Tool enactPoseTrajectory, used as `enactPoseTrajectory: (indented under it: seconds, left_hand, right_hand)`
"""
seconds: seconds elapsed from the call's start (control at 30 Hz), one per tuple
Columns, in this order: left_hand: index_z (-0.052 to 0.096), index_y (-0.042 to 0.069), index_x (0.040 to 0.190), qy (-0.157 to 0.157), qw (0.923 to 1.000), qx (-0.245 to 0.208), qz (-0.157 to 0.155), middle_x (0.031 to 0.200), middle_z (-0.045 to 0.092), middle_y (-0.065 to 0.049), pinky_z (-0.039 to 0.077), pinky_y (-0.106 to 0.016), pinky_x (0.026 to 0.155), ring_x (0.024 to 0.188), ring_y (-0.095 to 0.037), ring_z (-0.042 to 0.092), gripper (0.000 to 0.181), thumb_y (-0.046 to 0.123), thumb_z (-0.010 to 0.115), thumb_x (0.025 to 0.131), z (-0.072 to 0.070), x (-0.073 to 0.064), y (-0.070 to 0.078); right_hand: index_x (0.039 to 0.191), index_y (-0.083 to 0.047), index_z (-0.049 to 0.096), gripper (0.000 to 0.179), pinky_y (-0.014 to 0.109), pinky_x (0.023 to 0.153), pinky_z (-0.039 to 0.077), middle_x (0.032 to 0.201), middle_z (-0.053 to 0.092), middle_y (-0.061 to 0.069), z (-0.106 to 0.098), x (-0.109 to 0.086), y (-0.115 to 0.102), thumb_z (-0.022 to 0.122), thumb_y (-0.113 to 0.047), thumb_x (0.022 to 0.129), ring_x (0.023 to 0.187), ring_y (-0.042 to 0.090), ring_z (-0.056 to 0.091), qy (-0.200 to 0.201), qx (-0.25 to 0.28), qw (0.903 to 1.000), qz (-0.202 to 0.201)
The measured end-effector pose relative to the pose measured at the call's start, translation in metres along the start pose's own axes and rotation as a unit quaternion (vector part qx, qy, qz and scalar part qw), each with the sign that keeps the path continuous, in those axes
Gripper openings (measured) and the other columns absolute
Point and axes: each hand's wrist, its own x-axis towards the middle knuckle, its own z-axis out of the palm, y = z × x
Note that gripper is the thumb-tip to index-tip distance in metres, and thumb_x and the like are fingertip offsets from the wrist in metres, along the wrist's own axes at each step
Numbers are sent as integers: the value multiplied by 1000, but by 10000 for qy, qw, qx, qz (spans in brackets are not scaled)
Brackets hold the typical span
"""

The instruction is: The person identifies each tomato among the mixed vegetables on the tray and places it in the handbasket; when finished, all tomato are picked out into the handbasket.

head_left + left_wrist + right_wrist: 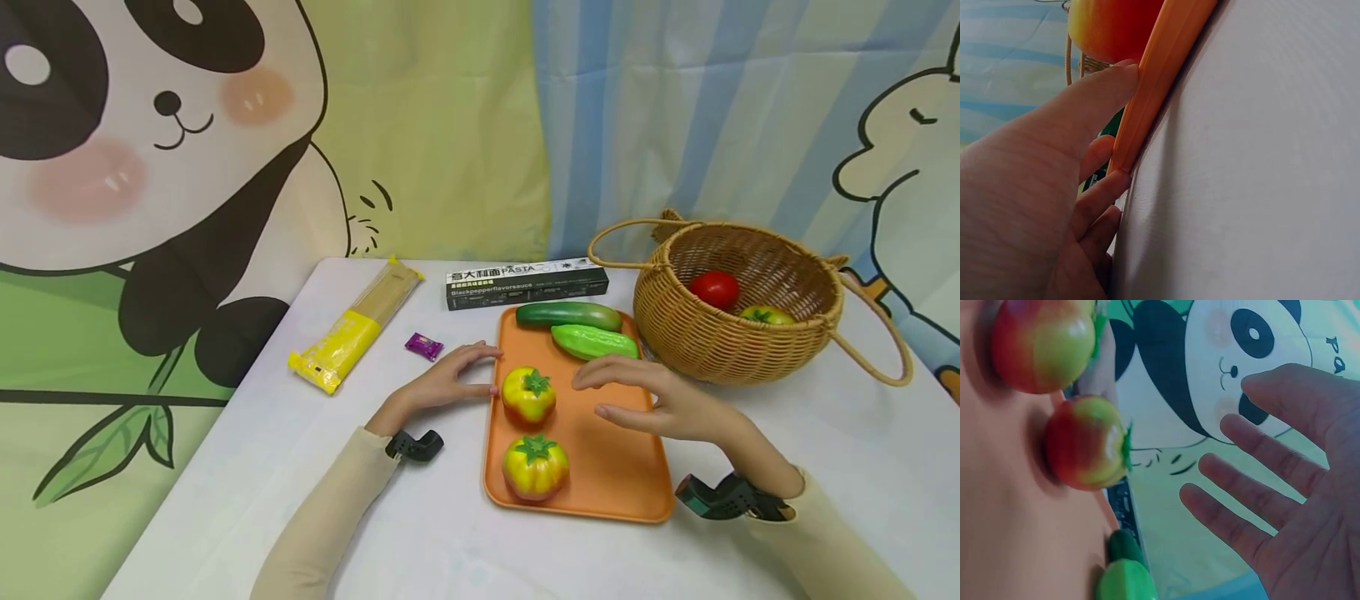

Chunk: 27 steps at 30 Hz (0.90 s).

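My left hand touches the left rim of an orange tray, its thumb and fingers spread apart along the edge. Over the tray's right half hovers my right hand, fingers extended and holding nothing. Two yellow-and-red tomatoes with green leafy tops lie on the tray: one tomato is close to the left fingertips, and the other tomato sits at the near end. Across the far end lie a dark green cucumber and a lighter green ridged vegetable, the latter just beyond the right fingers.
A wicker basket right of the tray holds a red tomato and a yellow-green tomato. Behind the tray lies a pasta box. To the left are a yellow noodle pack and a small purple packet.
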Motion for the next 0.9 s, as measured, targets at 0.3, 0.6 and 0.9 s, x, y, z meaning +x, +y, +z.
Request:
enactPoseTrajectory:
  seconds: [0.3, 0.6, 0.9]
  left_hand:
    - [50, 25, 142, -20, 10000, -54, 11, 154, 38, -3, 15, -47, 120, 148, -22, 20, 61, 36, 74, 87, 1, 0, 1]
    - [51, 25, 141, 38, 10000, -11, 74, 152, 41, 0, 16, -47, 120, 148, -22, 21, 59, 34, 74, 87, 0, 1, 1]
    - [50, 25, 142, 9, 10000, -38, 41, 152, 41, 0, 16, -47, 120, 148, -21, 20, 60, 34, 74, 87, 0, 0, 1]
  right_hand:
    - [133, -20, 56, 44, 31, 102, 47, 130, 59, 6, 30, 4, 4, 65, -3, 93, 124, 14, 52, -770, 858, 9931, 205]
    - [138, -12, 51, 42, 37, 103, 47, 137, 54, 5, 47, 8, 6, 61, -17, 98, 125, 20, 51, -1461, 941, 9846, 200]
    - [140, -19, 50, 45, 31, 109, 40, 139, 49, -1, 63, 5, 8, 62, -27, 97, 128, 16, 46, -1883, 1028, 9760, 369]
